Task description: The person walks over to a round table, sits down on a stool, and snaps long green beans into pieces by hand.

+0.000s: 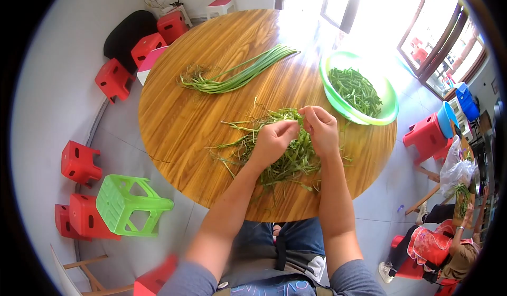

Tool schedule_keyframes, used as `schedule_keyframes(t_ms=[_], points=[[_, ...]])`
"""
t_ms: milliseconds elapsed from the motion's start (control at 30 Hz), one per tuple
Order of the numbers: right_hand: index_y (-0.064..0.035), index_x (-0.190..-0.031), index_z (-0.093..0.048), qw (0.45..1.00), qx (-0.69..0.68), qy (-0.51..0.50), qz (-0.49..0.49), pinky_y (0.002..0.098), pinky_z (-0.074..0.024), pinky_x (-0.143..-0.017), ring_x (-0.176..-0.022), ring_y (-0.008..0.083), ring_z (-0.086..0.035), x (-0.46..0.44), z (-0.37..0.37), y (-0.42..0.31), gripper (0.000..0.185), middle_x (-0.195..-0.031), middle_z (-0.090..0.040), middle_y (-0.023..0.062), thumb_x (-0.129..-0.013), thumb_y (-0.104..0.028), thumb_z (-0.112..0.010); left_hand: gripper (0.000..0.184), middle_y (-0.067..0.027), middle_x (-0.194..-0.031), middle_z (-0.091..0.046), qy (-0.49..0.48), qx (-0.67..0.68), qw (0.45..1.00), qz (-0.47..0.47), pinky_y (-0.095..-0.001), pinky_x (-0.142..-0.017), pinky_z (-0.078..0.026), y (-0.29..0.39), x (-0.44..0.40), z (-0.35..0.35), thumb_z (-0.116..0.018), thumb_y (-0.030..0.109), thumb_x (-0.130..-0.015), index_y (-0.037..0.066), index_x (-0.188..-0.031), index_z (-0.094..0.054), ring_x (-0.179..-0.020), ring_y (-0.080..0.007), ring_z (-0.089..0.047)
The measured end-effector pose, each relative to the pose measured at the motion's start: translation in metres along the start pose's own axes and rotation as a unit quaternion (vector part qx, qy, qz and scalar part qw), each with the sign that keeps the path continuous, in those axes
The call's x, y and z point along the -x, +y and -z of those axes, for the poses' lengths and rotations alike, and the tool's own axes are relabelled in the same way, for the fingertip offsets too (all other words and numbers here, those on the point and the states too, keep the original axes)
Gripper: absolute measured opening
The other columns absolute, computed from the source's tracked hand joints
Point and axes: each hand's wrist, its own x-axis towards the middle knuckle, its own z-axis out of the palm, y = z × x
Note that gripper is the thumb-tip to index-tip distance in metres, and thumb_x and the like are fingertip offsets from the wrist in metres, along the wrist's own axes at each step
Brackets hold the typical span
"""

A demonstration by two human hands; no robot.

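Observation:
My left hand and my right hand are close together over a loose pile of green leaves and trimmings on the round table. Fingers and thumb are pinched on both hands. Whatever lies between the fingertips is too small to make out. Beyond the pile, to the left, lies a bundle of long thin green stalks, with tangled, paler ends at its left. A light green plastic basin stands at the right side of the table, containing many short cut green stalk pieces.
The round wooden table is in front of me. Red stools and a green stool stand at the left. On the right, a person in a red apron sits by a plastic bag. Open glass doors are at the back.

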Motion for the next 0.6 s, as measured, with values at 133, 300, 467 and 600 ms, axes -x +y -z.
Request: schedule_keyframes(t_ms=[133,300,467,600], points=[[0.0015,-0.088,-0.065,1.000,0.000,-0.012,-0.026,0.0182,-0.0320,-0.050,-0.056,0.0029,-0.040,-0.001,0.001,0.000,0.018,-0.064,-0.050,-0.0045,-0.087,-0.016,-0.059,0.022,-0.0017,-0.070,-0.060,-0.070,0.002,0.997,0.040,-0.0208,-0.056,-0.043,-0.009,-0.002,0.002,-0.053,0.016,-0.088,-0.001,-0.096,-0.064,-0.060,-0.0070,-0.052],[0.0015,-0.089,-0.064,0.998,0.011,-0.050,-0.043,0.0186,-0.0331,-0.051,-0.057,0.0031,-0.041,0.000,-0.002,0.000,0.018,-0.066,-0.052,-0.0042,-0.086,-0.016,-0.061,0.022,0.0002,-0.065,-0.055,-0.074,0.044,0.995,0.052,-0.0206,-0.051,-0.038,-0.014,-0.004,0.006,-0.049,0.017,-0.088,0.000,-0.087,-0.063,-0.056,-0.0051,-0.046],[0.0005,-0.089,-0.065,0.999,0.005,-0.024,-0.034,0.0182,-0.0354,-0.054,-0.060,0.0034,-0.044,0.001,-0.001,-0.003,0.016,-0.069,-0.055,-0.0028,-0.085,-0.015,-0.062,0.021,-0.0001,-0.063,-0.052,-0.093,0.102,0.987,0.078,-0.0202,-0.050,-0.037,-0.007,-0.004,0.006,-0.049,0.015,-0.088,0.000,-0.082,-0.063,-0.055,-0.0055,-0.045],[0.0003,-0.089,-0.065,0.998,-0.001,-0.039,-0.039,0.0190,-0.0421,-0.061,-0.065,0.0054,-0.051,-0.001,0.003,0.001,0.011,-0.075,-0.058,0.0002,-0.083,-0.009,-0.063,0.021,-0.0006,-0.062,-0.052,-0.060,0.092,0.990,0.089,-0.0195,-0.048,-0.035,-0.009,-0.004,0.007,-0.049,0.014,-0.088,0.000,-0.079,-0.062,-0.053,-0.0059,-0.044]])
